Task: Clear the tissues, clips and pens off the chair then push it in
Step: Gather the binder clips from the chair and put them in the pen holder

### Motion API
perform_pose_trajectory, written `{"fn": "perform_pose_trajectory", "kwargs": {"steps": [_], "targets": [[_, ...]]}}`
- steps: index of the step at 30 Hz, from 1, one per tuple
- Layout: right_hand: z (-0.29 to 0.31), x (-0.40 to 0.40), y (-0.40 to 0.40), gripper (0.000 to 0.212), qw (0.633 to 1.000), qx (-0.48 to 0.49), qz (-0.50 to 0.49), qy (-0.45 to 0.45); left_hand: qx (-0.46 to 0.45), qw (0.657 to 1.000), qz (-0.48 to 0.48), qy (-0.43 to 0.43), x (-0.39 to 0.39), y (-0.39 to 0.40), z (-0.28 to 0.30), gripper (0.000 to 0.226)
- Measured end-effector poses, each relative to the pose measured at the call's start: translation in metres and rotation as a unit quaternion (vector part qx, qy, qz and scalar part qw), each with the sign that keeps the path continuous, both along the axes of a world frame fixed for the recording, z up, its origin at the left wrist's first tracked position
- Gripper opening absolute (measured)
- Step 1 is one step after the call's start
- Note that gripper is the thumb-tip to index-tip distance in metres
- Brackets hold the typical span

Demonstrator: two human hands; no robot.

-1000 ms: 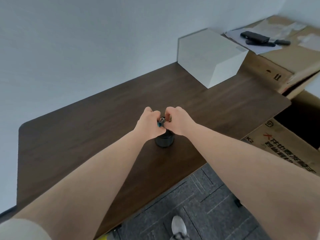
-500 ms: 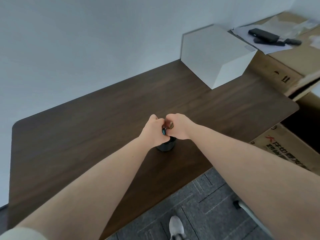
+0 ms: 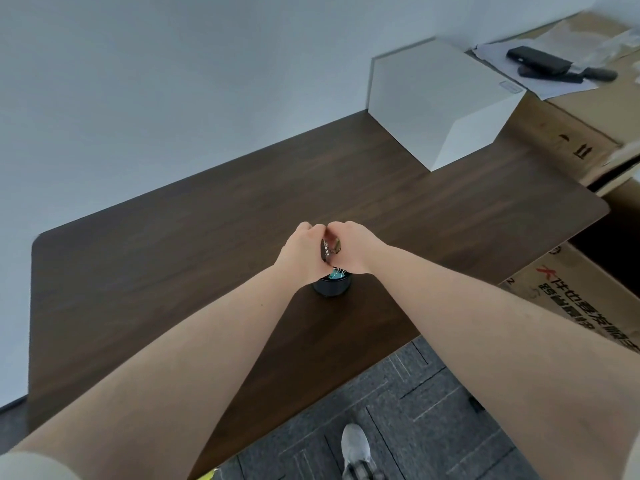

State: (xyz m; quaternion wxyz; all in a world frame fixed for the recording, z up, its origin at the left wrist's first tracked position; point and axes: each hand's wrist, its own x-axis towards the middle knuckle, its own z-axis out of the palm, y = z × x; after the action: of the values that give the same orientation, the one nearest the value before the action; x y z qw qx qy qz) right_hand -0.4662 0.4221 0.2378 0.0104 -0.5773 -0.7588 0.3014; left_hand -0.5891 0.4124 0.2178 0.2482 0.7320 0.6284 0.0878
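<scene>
Change: a second ago our two fists held a blue clip between them above the dark cup [image 3: 331, 285]; now a turquoise clip [image 3: 335, 274] lies in the cup's mouth.
Meaning: we judge the clips are going into the cup one after another, so this part of the clearing is under way; the chair is out of view.
Left grip: our left hand [image 3: 304, 252] is curled tight, fingers closed toward the clips [image 3: 330, 248] held between the hands; we cannot tell how many it has.
Right grip: our right hand [image 3: 353, 247] is curled too, pinching a brownish clip at its thumb side.
Position: both fists touch each other directly over the cup, which stands near the front edge of the counter [image 3: 173, 244].
Next: we judge the held clips need only a short drop.
</scene>
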Motion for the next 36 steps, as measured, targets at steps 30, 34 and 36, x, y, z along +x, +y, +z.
{"fn": "perform_pose_trajectory", "kwargs": {"steps": [30,34,36], "targets": [[0.031,0.035,-0.080,0.051,0.993,0.069,-0.027,-0.091,-0.028,0.995,-0.053,0.082,-0.017,-0.056,0.059,0.076],[0.030,0.062,-0.123,0.059,0.990,0.054,-0.056,-0.116,-0.024,0.987,-0.113,0.111,0.009,-0.079,0.062,0.083],[0.026,0.080,-0.144,0.061,0.989,0.043,-0.073,-0.124,-0.018,0.982,-0.144,0.117,0.027,-0.090,0.061,0.083]]}}
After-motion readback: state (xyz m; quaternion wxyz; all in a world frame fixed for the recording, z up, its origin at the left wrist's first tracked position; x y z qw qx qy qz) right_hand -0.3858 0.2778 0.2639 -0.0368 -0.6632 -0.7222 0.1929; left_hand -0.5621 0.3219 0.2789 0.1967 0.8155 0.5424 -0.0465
